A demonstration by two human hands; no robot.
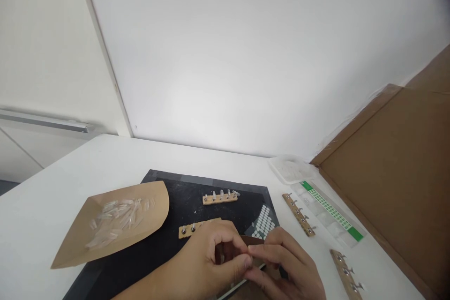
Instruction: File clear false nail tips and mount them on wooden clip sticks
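My left hand (214,260) and my right hand (286,265) meet at the fingertips low in the view, over the black mat (183,187). Both pinch at the same spot, and whatever lies between the fingertips is too small or hidden to name. Just behind my left hand is a wooden strip with metal pegs (188,230), partly covered by the hand. Farther back lies a second wooden strip (221,198) whose pegs carry small clear pieces. Beside my right hand, a sheet of small white oval stickers (264,220) rests at the mat's right edge.
On the left, a brown paper tray (75,234) holds many clear plastic pieces. To the right lie two more pegged strips (298,214) (345,274), a green-and-white card in clear packaging (332,211) and a translucent tray (293,168). A cardboard panel (390,164) borders the table's right side.
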